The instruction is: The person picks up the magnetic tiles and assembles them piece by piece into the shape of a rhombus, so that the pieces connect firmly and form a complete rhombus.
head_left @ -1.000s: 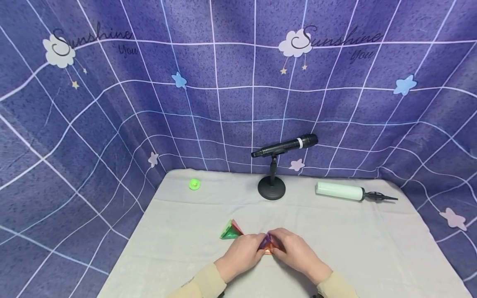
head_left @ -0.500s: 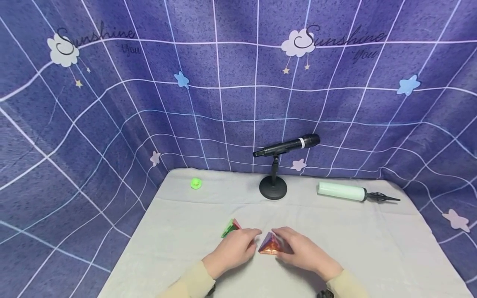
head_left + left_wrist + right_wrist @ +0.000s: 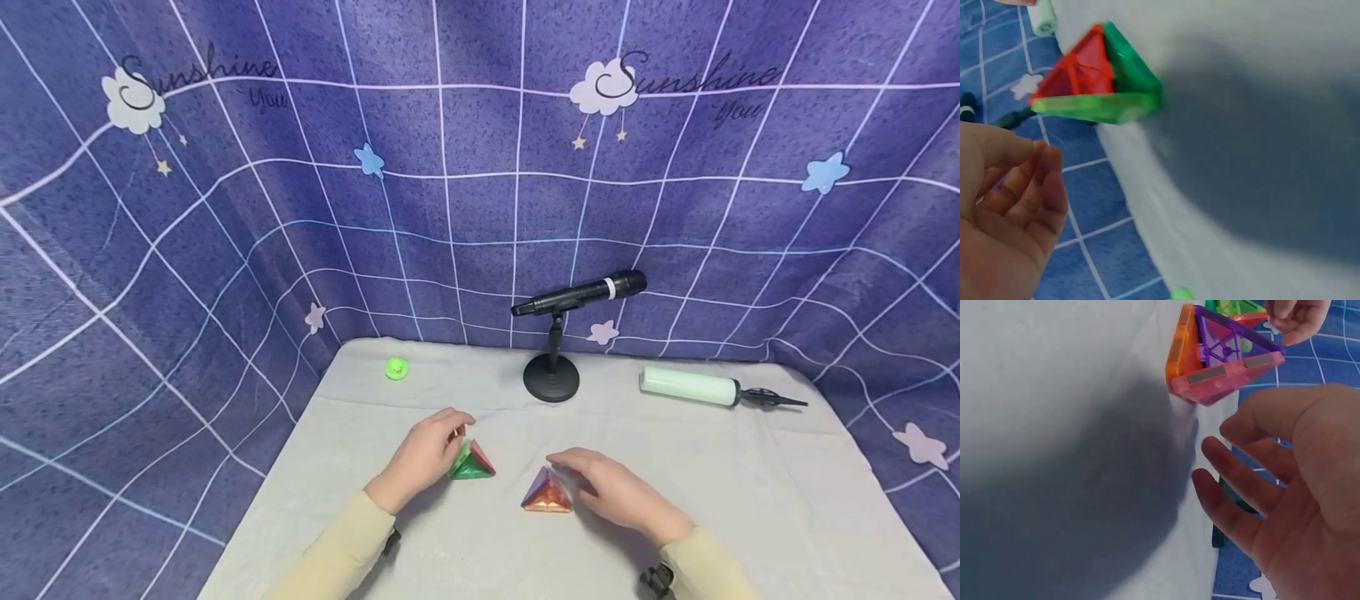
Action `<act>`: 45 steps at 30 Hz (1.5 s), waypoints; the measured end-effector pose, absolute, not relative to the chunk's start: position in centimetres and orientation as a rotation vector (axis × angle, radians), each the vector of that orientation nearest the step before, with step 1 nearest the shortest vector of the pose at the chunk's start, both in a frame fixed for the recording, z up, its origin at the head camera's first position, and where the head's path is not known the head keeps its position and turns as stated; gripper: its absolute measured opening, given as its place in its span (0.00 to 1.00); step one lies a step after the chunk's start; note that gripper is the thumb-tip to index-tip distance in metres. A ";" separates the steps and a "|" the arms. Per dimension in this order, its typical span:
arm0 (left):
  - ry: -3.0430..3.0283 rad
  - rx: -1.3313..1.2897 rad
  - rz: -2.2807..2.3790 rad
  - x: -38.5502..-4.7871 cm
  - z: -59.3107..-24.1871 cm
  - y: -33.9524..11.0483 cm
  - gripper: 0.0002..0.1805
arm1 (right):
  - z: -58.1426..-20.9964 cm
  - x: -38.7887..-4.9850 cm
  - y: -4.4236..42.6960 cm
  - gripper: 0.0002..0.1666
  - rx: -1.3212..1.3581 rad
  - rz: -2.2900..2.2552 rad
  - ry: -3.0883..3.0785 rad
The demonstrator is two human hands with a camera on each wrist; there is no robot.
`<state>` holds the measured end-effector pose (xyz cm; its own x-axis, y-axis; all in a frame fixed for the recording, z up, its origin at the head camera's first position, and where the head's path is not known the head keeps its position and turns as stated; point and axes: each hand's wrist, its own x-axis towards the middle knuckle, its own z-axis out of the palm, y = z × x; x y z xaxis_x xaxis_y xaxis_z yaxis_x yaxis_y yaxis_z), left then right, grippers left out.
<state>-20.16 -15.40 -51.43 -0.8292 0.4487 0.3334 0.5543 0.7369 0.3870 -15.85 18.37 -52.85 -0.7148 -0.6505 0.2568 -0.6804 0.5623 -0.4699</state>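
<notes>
Two small pyramids built from translucent magnetic tiles stand on the white cloth. One has green and red sides [image 3: 474, 465]; the left wrist view shows its bright green face [image 3: 1091, 107] apart from the fingertips. My left hand [image 3: 422, 457] hovers at its left side, loosely curled around nothing. The other pyramid, purple and orange [image 3: 547, 495], sits nearer the front; a pink side [image 3: 1232, 376] shows in the right wrist view. Just right of it is my right hand [image 3: 618, 493], fingers relaxed and bent, with a gap between them and the tiles.
Toward the back, a black microphone [image 3: 581, 293] rests on a round-based stand [image 3: 552, 379]. A pale green hand pump [image 3: 688, 387] lies at the back right, and a bright green duck-like toy [image 3: 396, 368] at the back left. A blue grid curtain [image 3: 480, 208] surrounds the table's back.
Both hands let go of the purple and orange pyramid. The left hand moved left and back, past the green and red pyramid; the right hand drew slightly rightward.
</notes>
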 end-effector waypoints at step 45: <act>-2.880 -1.072 -0.755 -20.5 -55.1 -14.8 0.23 | -55.1 -15.6 18.1 0.24 1.064 0.734 -2.703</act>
<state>-20.47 -14.84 -55.07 -0.7703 0.6219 0.1407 0.6110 0.6567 0.4421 -15.62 18.13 -55.07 -0.7387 -0.6019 0.3035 -0.6727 0.6298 -0.3883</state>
